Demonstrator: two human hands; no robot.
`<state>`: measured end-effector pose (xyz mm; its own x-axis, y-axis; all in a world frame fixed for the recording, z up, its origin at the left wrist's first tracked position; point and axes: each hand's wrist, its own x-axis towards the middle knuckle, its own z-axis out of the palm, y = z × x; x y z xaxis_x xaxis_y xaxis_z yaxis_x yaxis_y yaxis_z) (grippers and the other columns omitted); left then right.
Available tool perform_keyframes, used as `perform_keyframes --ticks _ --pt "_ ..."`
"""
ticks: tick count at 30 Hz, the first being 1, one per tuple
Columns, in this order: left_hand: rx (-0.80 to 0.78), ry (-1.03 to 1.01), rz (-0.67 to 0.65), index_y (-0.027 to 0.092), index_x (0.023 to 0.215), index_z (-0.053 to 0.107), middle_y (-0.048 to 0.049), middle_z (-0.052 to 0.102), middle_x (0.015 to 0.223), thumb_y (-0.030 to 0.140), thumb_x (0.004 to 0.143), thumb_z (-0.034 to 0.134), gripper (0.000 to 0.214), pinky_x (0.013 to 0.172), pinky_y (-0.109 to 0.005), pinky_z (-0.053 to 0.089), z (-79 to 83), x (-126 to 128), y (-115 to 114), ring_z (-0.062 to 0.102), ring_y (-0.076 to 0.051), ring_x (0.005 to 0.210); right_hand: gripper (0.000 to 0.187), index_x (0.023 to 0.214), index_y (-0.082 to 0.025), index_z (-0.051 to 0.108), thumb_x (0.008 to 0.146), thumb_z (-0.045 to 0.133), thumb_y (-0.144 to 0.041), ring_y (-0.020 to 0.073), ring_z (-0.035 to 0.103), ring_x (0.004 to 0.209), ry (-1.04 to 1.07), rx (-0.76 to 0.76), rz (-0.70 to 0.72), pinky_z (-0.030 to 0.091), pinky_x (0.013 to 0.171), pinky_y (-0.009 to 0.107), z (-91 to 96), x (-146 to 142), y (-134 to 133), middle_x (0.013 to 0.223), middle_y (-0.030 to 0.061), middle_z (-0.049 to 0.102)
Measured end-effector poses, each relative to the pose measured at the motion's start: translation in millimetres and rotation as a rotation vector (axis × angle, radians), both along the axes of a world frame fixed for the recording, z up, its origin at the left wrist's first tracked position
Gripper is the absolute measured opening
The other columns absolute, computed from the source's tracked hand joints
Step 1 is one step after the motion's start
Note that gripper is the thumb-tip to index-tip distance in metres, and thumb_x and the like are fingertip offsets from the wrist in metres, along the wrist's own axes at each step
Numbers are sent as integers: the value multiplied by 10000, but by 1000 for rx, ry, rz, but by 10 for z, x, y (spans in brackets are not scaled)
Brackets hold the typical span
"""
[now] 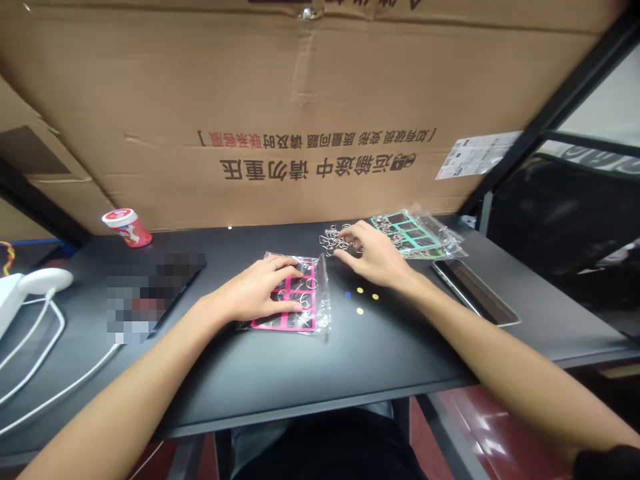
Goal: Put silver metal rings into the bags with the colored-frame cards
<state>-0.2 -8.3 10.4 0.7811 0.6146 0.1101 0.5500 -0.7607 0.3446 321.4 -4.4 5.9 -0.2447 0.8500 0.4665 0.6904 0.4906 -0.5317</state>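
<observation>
Two hands: left hand (255,290) lying unclenched on a bagged pink plastic frame (300,324); right hand (375,257) on a tangle of wire rings (330,241), grip unclear, bagged green frame (415,235) just behind.

Office-like indoor workspace: long dark desk (280,373), large cardboard carton (320,100) with Chinese print along far edge, smartphone (475,293) on right, red-and-white cup (127,227) far left, white cables (40,360) near left.

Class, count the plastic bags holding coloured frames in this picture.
2. The pink-framed bag lies under the left hand; the green-framed bag lies beyond the right hand. Others may be hidden from view.
</observation>
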Motion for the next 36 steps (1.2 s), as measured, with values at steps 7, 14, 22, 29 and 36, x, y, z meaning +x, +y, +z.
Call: perform_keyframes --ticks 7,14,22,29,36 --pt "47 44 -3 301 1482 653 -123 552 1646 736 985 661 661 1242 -519 430 6 25 -16 536 -372 1499 260 1144 -202 794 1050 702 -425 280 655 1082 -212 85 431 566 981 461 -135 -260 -167 1126 117 714" --pt "54 24 -3 304 1484 650 -125 577 1615 717 991 665 643 1217 -508 447 11 34 -24 556 -371 1470 194 958 -184 734 1076 610 -274 247 630 959 -402 26 540 551 872 389 -61 -252 -182 1018 104 697" --pt "80 74 -17 296 1514 614 -117 555 1627 753 1020 591 672 1224 -519 435 20 39 -28 539 -355 1480 186 1088 -165 753 1079 628 -302 309 673 1036 -388 279 189 566 932 486 -7 -20 -43 1113 158 730" --pt "65 65 -11 280 1473 635 -117 551 1633 725 1027 604 631 1241 -516 446 23 33 -28 530 -346 1495 272 1269 -179 771 1084 573 -211 265 682 1249 -363 209 821 538 1152 451 -18 -336 -302 1323 125 782" --pt "30 55 29 265 1541 594 -121 500 1691 770 1015 583 729 1286 -507 425 28 29 -37 490 -345 1551 308 1268 -185 797 1128 564 -329 282 673 1235 -501 205 738 539 1072 449 -8 -274 -243 1321 119 795"
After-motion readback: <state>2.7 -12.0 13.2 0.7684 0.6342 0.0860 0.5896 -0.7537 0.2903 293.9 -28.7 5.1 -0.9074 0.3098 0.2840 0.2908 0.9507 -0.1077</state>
